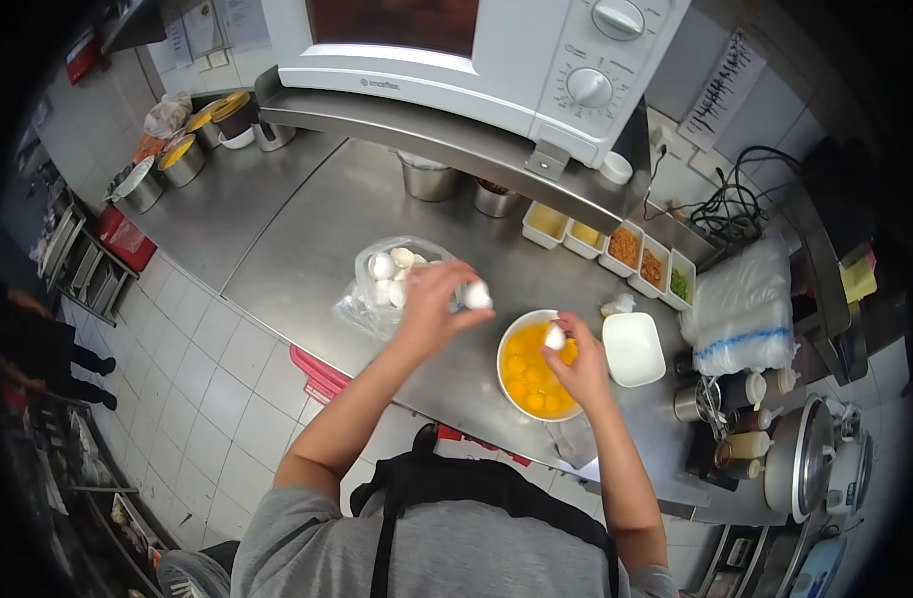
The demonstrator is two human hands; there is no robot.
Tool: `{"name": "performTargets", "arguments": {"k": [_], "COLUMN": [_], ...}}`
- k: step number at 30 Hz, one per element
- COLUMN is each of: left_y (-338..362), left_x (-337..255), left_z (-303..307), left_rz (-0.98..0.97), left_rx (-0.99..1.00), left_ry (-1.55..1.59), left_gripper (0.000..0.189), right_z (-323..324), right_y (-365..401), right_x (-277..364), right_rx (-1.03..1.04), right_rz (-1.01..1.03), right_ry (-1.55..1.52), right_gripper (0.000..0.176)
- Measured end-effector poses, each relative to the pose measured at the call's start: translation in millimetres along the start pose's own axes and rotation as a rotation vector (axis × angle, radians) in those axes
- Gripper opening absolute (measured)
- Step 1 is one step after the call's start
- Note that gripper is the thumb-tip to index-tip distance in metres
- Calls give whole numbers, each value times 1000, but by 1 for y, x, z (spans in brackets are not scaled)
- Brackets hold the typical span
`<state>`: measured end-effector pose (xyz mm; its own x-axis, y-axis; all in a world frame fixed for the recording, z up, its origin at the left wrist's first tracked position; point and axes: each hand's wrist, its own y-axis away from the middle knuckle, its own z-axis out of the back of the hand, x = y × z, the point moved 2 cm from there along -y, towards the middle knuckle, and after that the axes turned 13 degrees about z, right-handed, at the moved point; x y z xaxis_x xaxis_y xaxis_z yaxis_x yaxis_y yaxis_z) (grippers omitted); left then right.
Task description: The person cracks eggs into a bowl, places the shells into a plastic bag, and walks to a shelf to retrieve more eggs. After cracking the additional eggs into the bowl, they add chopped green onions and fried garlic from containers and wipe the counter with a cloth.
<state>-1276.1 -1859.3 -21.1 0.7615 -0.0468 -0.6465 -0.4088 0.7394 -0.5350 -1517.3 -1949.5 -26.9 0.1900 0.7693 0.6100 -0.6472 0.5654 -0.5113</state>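
A round white bowl (503,371) holds several yellow yolks in orange-yellow liquid. Over its right part, my right hand (579,361) pinches a white eggshell piece (555,336). My left hand (440,307) is up and left of the bowl, its fingers closed on another white eggshell (477,295). Behind and left of that hand, a clear plastic bag (365,299) lies on the steel counter with several white shells (383,266) in it. Whether those shells are whole or broken is hard to tell.
An empty white square dish (634,349) sits right of the bowl. Behind are food containers (620,248) and a metal pot (429,178). A microwave (437,70) stands on a shelf above. Bottles (746,446) are at right; a person (48,349) stands far left.
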Motion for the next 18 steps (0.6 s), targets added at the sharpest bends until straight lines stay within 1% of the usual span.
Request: {"name": "performTargets", "arguments": {"k": [1,2,5,7,8,11,12,15,16,18], "left_y": [-4,-6,-10,-10,-11,-17,-21,-30,-35,-43], "left_x": [16,30,68,93,104,126,127,123,119,113], "left_z": [14,28,56,60,60,57,58,67,71,82], "left_rz": [80,159,300,426,489,577,571,532,493,456], "left_rx": [-76,-150,-282,-159,-99,86,159,256,284,363], "left_ry": [-100,-200,-436,-425,-419,-124,-178,-194,-213,-221], "left_gripper": [43,42,40,40,40,45,54,62,69,70], "right_z": [-11,-25,-65,-98,-114,-154,-168,-185,-184,-181], "right_y": [-10,-21,-61,-87,-99,-128,-133,-135,-137,-137], "right_x": [5,9,25,26,26,25,17,10,11,7], "right_rx": [2,18,118,101,114,102,167,240,340,322], "right_rz": [-17,21,123,219,178,155,162,102,36,23], "right_ry": [-69,-127,-180,-239,-274,-263,-144,98,98,77], "right_gripper": [41,41,39,40,37,35,35,39,40,41]}}
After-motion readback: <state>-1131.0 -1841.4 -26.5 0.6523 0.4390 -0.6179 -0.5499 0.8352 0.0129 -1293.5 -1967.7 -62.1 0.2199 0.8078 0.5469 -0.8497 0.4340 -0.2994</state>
